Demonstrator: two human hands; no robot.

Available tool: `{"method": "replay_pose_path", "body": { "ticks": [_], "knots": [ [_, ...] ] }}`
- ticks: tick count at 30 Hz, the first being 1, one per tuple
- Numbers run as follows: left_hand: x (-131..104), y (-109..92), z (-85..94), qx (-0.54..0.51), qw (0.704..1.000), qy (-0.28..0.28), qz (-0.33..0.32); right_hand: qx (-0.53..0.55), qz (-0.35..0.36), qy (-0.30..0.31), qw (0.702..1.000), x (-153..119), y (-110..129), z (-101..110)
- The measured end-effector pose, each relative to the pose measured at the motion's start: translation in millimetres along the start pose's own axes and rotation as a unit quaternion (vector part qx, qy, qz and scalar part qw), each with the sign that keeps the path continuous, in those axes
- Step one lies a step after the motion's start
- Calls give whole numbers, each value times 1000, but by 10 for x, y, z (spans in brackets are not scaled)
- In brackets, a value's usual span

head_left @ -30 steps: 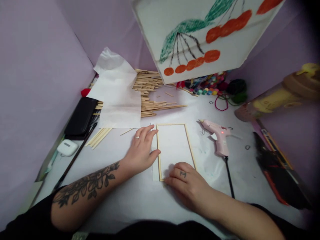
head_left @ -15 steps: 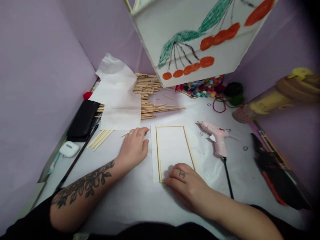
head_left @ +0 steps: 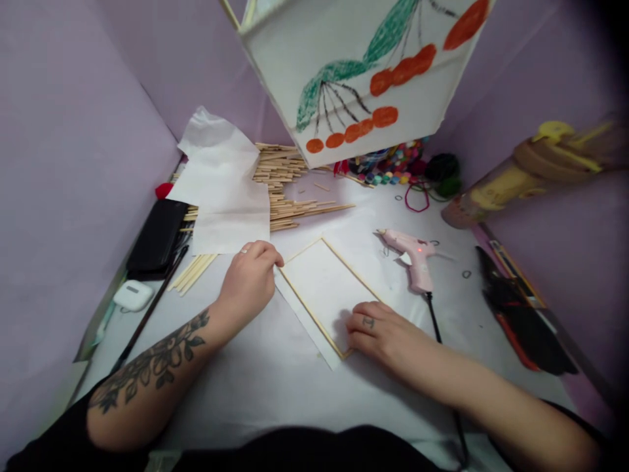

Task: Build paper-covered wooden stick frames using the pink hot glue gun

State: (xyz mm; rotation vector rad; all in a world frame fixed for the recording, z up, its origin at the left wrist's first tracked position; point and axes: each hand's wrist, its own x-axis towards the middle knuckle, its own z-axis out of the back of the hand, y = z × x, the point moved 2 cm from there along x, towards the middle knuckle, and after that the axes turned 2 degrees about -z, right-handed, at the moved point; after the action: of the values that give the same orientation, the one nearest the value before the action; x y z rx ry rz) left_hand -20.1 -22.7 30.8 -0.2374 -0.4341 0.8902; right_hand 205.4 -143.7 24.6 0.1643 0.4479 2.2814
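Note:
A rectangular stick frame (head_left: pixel 310 303), made of thin wooden sticks on white paper (head_left: pixel 307 328), lies slanted on the white table cover. My left hand (head_left: pixel 250 275) pinches its far left corner between thumb and fingers. At the near end, the bent fingers of my right hand (head_left: pixel 381 328) grip the frame's short side; the fingertips are partly hidden. A strip of the paper sticks out past the left long stick. To the right of the frame lies a pink hot glue gun (head_left: pixel 417 259) with a red light on.
A white panel painted with red cherries (head_left: pixel 363 85) overhangs the back. Behind my left hand are a white sheet (head_left: pixel 223 203) and a pile of wooden sticks (head_left: pixel 282 167). A tumbler (head_left: pixel 511 177) and pliers (head_left: pixel 521 314) are at right, a black case (head_left: pixel 157 239) at left.
The stick frame with its paper has turned counterclockwise, its far end swinging left. My left hand has gone from resting beside it to pinching its corner. My right hand has moved slightly right.

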Motion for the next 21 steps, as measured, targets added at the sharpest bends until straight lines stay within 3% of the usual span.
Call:
{"method": "replay_pose_path", "body": {
  "ticks": [4,7,11,13,17,21],
  "knots": [
    [9,-110,166,-23,999,19,-38,-61,65,-4,996,-123,-106,123],
    [-66,-254,298,-43,994,41,-87,-110,74,-52,990,-244,-174,180],
    [-299,-287,332,0,977,189,-98,-100,2,-147,984,-462,-61,125],
    [-420,-208,310,43,968,232,-88,-59,-33,-155,986,-544,80,6],
    [-546,-22,250,92,971,204,-82,-36,-84,-186,978,-567,321,-282],
    [-558,67,170,109,969,192,-109,-77,-93,-189,974,-480,364,-449]
  ]
}}
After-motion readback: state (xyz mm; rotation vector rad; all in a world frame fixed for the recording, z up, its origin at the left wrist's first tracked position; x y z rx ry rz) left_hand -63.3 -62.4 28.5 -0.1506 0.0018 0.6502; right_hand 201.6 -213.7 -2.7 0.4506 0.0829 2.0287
